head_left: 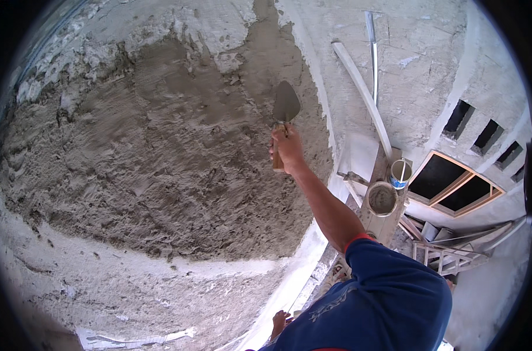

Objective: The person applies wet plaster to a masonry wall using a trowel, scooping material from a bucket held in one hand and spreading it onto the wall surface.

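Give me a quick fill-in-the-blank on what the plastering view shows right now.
1. The right hand grips a ____ by its wooden handle.
2. The tool's blade rests against the wet grey ____ on the wall.
3. The sleeve is ____ in colour.
4. Two ____ stand on the plank to the right.

Missing words: trowel; plaster; blue; buckets

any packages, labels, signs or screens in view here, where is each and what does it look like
No signs or screens show.
Small bucket: on the wooden plank at right, round, white with a blue band; whether that band is a label is too small to tell.
Large bucket: beside it, round, grey with mortar, no label seen.
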### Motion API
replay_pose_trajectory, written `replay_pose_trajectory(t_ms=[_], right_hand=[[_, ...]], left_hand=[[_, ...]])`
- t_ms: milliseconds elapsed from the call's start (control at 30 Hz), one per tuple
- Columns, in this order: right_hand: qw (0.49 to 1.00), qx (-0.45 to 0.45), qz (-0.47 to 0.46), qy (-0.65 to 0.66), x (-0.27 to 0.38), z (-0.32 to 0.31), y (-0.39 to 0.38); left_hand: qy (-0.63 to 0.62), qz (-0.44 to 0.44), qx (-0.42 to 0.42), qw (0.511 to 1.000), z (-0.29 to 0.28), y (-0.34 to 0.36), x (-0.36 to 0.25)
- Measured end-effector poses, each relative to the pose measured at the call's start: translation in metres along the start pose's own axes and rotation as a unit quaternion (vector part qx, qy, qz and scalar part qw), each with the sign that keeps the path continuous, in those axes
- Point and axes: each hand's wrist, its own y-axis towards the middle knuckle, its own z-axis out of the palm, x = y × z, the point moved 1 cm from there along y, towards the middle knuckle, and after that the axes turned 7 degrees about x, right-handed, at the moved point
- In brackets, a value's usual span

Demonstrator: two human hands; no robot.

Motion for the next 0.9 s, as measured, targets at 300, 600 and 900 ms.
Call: replay_pose_trajectory(t_ms=[300, 600, 900], right_hand=[[0.997, 0.069, -0.016, 0.041, 0.021, 0.061, -0.053], [0.922, 0.203, 0.039, 0.326, 0.066, 0.062, -0.096], [0.88, -0.025, -0.44, 0.177, 0.203, -0.003, -0.091]], left_hand=[[0.078, 0.087, 0.021, 0.993, 0.022, -0.011, 0.001], [0.052, 0.064, 0.021, 0.996, 0.019, 0.005, -0.012], [0.049, 0.054, 0.026, 0.997, 0.026, 0.022, -0.03]])
